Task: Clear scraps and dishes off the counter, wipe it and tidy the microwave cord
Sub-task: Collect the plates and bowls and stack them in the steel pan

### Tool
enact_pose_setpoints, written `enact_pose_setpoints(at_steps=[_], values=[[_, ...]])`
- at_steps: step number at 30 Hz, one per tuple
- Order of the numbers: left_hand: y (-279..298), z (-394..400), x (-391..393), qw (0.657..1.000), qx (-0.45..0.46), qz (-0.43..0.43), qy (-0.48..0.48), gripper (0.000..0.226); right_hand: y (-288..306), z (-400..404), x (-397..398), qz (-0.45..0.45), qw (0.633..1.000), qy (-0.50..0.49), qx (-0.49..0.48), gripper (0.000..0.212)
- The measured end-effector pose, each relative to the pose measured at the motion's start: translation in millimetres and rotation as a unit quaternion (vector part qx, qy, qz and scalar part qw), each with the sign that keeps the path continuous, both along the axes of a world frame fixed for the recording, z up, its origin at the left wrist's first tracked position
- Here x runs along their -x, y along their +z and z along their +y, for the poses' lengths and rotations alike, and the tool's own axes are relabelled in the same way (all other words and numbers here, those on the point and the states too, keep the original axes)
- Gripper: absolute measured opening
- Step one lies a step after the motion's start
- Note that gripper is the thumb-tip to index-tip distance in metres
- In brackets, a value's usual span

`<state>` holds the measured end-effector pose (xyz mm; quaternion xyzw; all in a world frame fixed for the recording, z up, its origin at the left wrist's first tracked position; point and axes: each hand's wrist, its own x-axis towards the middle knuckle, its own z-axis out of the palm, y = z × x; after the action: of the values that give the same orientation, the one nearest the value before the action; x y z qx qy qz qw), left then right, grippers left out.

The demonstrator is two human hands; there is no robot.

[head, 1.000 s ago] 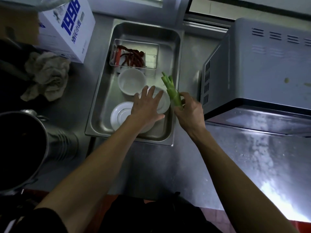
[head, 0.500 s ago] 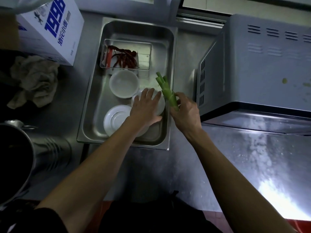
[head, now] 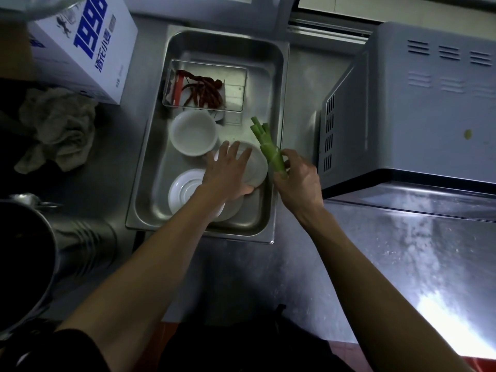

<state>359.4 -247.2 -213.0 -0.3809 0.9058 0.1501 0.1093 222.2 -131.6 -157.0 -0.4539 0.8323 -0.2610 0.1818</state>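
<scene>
A steel tray (head: 279,135) sits on the steel counter (head: 349,264), between a white box (head: 88,47) printed with blue "1996" on the left and the microwave (head: 418,108) on the right. The left hand (head: 228,171) lies palm down inside the tray, fingers spread and laid flat over a white plate (head: 257,165), with the thumb curled under the plate's near edge. Just behind that plate stands a white bowl (head: 193,132), and on the near side a second white dish (head: 185,189) lies partly under the left wrist. At the far end of the tray a clear container (head: 236,87) holds dried red chilies (head: 204,89). The right hand (head: 298,181) hovers over the tray's right rim, fingers and thumb closed around the lower end of a bundle of green stalks (head: 268,143); the cut tips point away from the person, over the tray. The stalks are clear of the counter and of the dishes below. A crumpled grey rag (head: 59,130) lies on the counter left of the tray, in front of the box. A large dark pot (head: 26,264) fills the lower left corner. The microwave's vented side faces the tray, close beside it. No cord can be made out.
</scene>
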Motion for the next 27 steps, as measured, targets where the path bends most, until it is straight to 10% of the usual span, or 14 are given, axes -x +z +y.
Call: enact_pose_setpoints(at_steps=[27], values=[[-10.0,-12.9,18.1,0.999,-0.045,-0.02,0.01,0.12,-9.5,-7.3,8.1,0.007,1.0,-0.002,0.001,0.033]])
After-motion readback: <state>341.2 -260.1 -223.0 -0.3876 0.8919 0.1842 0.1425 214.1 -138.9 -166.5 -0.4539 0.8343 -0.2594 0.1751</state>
